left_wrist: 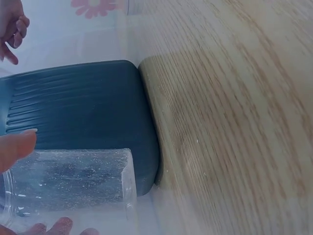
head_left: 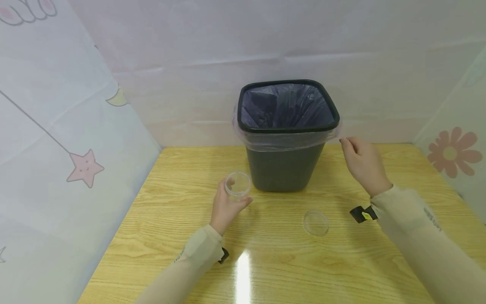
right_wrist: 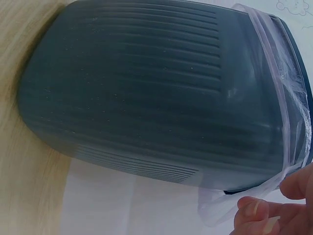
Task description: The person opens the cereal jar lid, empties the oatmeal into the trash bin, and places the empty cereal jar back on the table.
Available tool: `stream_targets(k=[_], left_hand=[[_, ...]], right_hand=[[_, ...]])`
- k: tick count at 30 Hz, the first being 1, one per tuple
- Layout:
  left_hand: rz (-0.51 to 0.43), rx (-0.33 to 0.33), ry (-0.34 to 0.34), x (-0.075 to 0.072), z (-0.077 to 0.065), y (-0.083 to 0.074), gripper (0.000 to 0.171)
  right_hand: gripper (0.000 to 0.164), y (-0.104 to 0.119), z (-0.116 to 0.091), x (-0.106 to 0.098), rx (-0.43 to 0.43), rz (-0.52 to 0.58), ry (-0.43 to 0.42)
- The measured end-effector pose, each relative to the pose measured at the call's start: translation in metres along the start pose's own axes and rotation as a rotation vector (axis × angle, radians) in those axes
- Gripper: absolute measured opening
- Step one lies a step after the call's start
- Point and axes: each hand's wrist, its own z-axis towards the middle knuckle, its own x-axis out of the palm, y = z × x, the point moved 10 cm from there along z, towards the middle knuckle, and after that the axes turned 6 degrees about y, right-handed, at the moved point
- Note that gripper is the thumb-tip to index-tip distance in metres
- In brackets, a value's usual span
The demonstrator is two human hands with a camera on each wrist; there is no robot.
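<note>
My left hand (head_left: 226, 208) grips a clear plastic jar (head_left: 238, 193) around its side, in front of the bin's left half. The jar is see-through, without a lid, and close up in the left wrist view (left_wrist: 73, 181). My right hand (head_left: 363, 164) is beside the bin's upper right corner. Its fingers are curled, with the thumb (right_wrist: 296, 185) and fingertips right at the loose edge of the bin bag (right_wrist: 281, 73); I cannot tell whether they pinch it. The dark trash bin (head_left: 282, 169) stands upright, lined with this thin bag folded over its rim.
A clear round lid (head_left: 316, 223) lies flat on the wooden table (head_left: 182, 261), in front of the bin and to its right. Printed cloth walls (head_left: 205, 76) enclose the table at the back and on both sides.
</note>
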Motion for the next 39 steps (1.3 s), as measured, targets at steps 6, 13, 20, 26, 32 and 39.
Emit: stream_targets(k=[6, 13, 20, 26, 32, 39], left_hand=[[-0.06, -0.034, 0.028, 0.005, 0.001, 0.006, 0.082], [-0.085, -0.033, 0.102, 0.019, 0.001, 0.006, 0.082], [-0.118, -0.044, 0.122, 0.027, -0.001, 0.006, 0.083], [-0.158, -0.015, 0.127, 0.032, -0.003, 0.005, 0.083], [-0.154, -0.027, 0.174, 0.042, -0.005, 0.011, 0.084], [-0.146, -0.008, 0.212, 0.051, -0.006, 0.016, 0.084]], right_hand=[[0.043, -0.002, -0.005, 0.005, -0.009, -0.002, 0.011], [0.042, 0.001, -0.012, 0.011, -0.036, -0.01, 0.0], [0.043, 0.001, -0.017, 0.016, -0.046, -0.011, 0.011], [0.042, 0.002, -0.017, 0.017, -0.06, -0.006, 0.006], [0.042, 0.003, -0.019, 0.019, -0.057, 0.003, 0.013], [0.047, 0.0, -0.022, 0.021, -0.042, -0.003, 0.028]])
